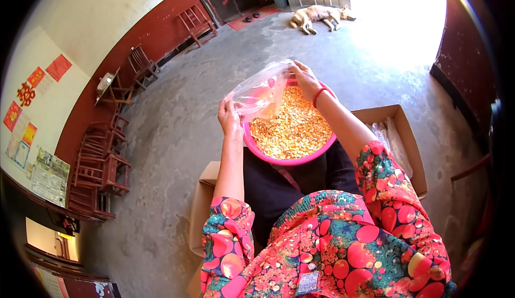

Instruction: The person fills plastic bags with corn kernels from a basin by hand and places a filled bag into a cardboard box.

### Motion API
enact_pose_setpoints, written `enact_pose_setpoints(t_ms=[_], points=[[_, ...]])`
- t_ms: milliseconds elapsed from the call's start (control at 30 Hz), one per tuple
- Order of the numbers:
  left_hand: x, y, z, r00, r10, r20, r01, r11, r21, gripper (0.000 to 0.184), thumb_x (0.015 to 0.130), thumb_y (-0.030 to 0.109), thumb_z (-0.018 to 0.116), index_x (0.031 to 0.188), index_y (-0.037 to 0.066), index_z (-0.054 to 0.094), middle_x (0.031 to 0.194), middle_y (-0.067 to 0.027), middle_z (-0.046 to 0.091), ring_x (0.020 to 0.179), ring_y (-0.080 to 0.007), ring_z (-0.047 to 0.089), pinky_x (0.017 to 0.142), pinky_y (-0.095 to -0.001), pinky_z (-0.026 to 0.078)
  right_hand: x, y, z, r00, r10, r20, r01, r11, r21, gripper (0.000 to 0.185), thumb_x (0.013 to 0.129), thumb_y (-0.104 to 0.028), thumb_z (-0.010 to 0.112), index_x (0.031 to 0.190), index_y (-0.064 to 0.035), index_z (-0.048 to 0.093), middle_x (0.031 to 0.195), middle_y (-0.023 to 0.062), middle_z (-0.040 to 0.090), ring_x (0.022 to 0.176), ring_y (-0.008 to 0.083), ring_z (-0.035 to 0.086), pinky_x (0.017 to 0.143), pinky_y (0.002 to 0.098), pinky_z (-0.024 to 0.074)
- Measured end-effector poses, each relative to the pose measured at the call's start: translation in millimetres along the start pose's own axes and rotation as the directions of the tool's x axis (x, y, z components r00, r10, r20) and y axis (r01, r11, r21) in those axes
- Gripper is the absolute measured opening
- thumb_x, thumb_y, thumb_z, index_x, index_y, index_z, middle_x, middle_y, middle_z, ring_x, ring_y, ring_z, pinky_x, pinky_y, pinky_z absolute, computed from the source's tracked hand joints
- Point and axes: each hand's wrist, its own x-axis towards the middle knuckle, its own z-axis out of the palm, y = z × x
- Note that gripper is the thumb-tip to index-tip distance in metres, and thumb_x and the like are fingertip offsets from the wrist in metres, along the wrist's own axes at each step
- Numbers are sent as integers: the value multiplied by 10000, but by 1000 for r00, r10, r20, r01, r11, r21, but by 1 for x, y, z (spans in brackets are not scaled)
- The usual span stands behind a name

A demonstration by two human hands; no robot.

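A clear plastic bag (263, 86) is stretched between my two hands over the far left part of a pink basin (289, 161). My left hand (229, 116) pinches the bag's left edge, just outside the basin's rim. At the bag's upper right corner, my right hand (306, 80) grips the plastic, with a red beaded bracelet on that wrist. Loose yellow-orange corn kernels (295, 126) fill the basin, which rests on my lap. Whether anything lies inside the bag is hard to make out through the plastic.
To my right stands an open cardboard box (416, 153) with clear plastic bags (397, 145) in it. Another cardboard box (201, 204) is by my left leg. Wooden chairs (102, 161) line the left wall. A dog (319, 17) lies on the concrete floor near the bright doorway.
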Motion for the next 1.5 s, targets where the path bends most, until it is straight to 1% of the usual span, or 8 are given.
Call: enact_pose_setpoints(t_ms=[300,600,900,1133,1300,1367,1433,1500], points=[[-42,-81,-15,967,-215,137,188,965,182,220,885,249,502,885,47,590,717,-3,573,536,-57,498,431,-209,413,-57,52,-80,939,324,-114,-343,885,-313,182,789,-193,512,870,-38,563,708,42,565,584,106,533,458,227,418],[-64,-78,-3,979,-161,125,170,983,-72,284,883,287,518,922,14,587,862,-46,608,777,-121,577,709,-261,484,-89,73,-71,961,-276,31,180,535,-825,486,676,-210,639,1127,-100,495,1115,195,467,1027,360,469,883,405,393],[-65,-68,6,994,-74,78,88,976,-198,241,866,275,550,837,41,598,846,-32,602,748,-114,569,676,-265,496,-75,75,-57,1000,2,4,2,670,-743,235,731,-147,538,944,-65,597,943,168,559,906,316,537,774,398,430],[-82,-85,6,963,-270,12,266,940,-215,222,869,263,548,858,45,588,810,-10,580,757,-105,557,701,-259,478,-100,20,-15,809,-550,207,494,446,-746,104,699,-77,557,801,-58,547,792,130,535,787,287,529,704,391,428],[-89,-77,12,966,-259,2,249,927,-282,290,881,296,522,942,21,593,839,-15,575,751,-103,542,683,-246,465,-113,41,-1,752,-95,652,591,534,-604,155,787,-123,554,909,-37,597,863,130,599,835,262,582,740,356,446],[-85,-77,11,964,-267,14,260,927,-271,283,885,287,516,947,21,593,834,-13,576,755,-99,541,685,-243,464,-117,66,-1,723,-228,652,688,326,-649,258,834,-233,497,993,-44,572,910,148,595,931,299,538,837,397,388],[-81,-80,10,969,-247,15,244,944,-222,273,887,276,515,950,22,594,838,-10,580,756,-92,542,687,-238,465,-109,67,-3,690,351,633,620,164,-767,271,842,-251,476,970,-42,592,914,152,602,907,295,550,823,391,400],[-81,-80,11,977,-213,10,206,933,-295,262,884,273,521,933,27,596,837,-6,582,751,-86,544,690,-232,466,-108,66,-5,657,474,586,612,120,-782,271,838,-257,480,956,-46,603,913,152,605,898,288,558,817,387,407]])
